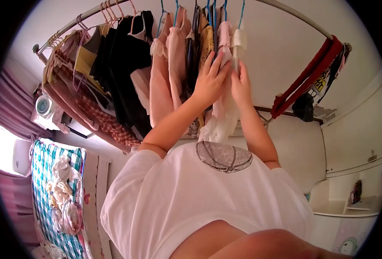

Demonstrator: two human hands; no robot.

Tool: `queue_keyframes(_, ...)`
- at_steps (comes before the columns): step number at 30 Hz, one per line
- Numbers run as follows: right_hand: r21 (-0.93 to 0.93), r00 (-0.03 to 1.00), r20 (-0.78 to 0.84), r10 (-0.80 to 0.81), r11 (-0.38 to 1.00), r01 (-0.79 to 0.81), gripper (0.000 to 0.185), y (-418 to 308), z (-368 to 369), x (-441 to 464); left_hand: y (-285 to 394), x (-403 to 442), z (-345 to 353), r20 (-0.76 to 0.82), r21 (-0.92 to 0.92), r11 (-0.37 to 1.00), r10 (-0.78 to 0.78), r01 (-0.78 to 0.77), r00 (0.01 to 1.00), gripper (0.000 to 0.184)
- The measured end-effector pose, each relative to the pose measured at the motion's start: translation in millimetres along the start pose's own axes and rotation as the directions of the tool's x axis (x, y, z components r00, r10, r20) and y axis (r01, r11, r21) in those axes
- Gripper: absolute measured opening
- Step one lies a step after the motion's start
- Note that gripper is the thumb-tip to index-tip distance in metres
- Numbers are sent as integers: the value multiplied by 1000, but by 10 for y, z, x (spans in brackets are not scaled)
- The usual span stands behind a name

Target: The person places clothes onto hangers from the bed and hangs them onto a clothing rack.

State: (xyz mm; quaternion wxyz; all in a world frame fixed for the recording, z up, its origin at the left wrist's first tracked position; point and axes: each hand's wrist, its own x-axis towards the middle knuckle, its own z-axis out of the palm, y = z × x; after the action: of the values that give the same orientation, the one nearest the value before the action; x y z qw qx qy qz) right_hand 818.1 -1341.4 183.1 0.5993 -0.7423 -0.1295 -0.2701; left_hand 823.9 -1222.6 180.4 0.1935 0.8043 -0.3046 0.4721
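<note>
My left hand (210, 80) lies against the hanging clothes, fingers stretched upward over a pale pink garment (224, 32). Close to its right, my right hand (241, 86) has its thumb and fingers at the edge of a white lace garment (239, 39), which seems pinched between them. Both garments hang from blue hangers on a curved metal rail (286, 8). Left of my hands hang a brown patterned garment (206, 41) and light pink garments (176, 56). White lacy cloth (219, 125) falls below my hands.
Black clothes (126, 64) and a red checked garment (109, 116) crowd the rail's left part. A dark red cloth (307, 77) hangs at its right end. Left stands a bed with a checked cover (44, 185) and crumpled clothes (64, 185). White cabinets (355, 129) stand right.
</note>
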Motion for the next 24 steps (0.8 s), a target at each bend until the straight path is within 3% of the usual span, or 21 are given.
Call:
queue_keyframes(4, 46, 998, 47, 37, 998, -39, 38, 155, 138, -481, 116, -475, 6, 155, 55, 998, -35, 27, 987, 43)
queue_keyframes(5, 30, 994, 82, 69, 997, -71, 38, 253, 179, -622, 162, -639, -12, 220, -59, 990, -114, 130, 969, 48)
queue_keyframes(10, -90, 994, 90, 57, 995, -49, 38, 662, 557, -1375, 281, -1463, -183, 349, 61, 970, -241, 235, 905, 49)
queue_keyframes(12, -91, 983, 162, 90, 993, -76, 41, 639, 696, -1659, 295, -1779, -353, 381, 94, 954, -299, 285, 875, 50)
queue_keyframes(17, -139, 943, 330, -47, 985, 98, 43, 494, 1321, -2059, 88, -2289, -946, 424, 377, 893, -401, 245, 812, 52)
queue_keyframes(20, -90, 874, 462, -151, 972, 216, 51, 284, 1842, -2292, -30, -2604, -1488, 198, 371, 790, -582, 489, 789, 50)
queue_keyframes(24, -49, 754, 633, -175, 963, 265, 62, -20, 2741, -2832, -290, -3246, -2309, 47, 568, 553, -762, 610, 646, 51)
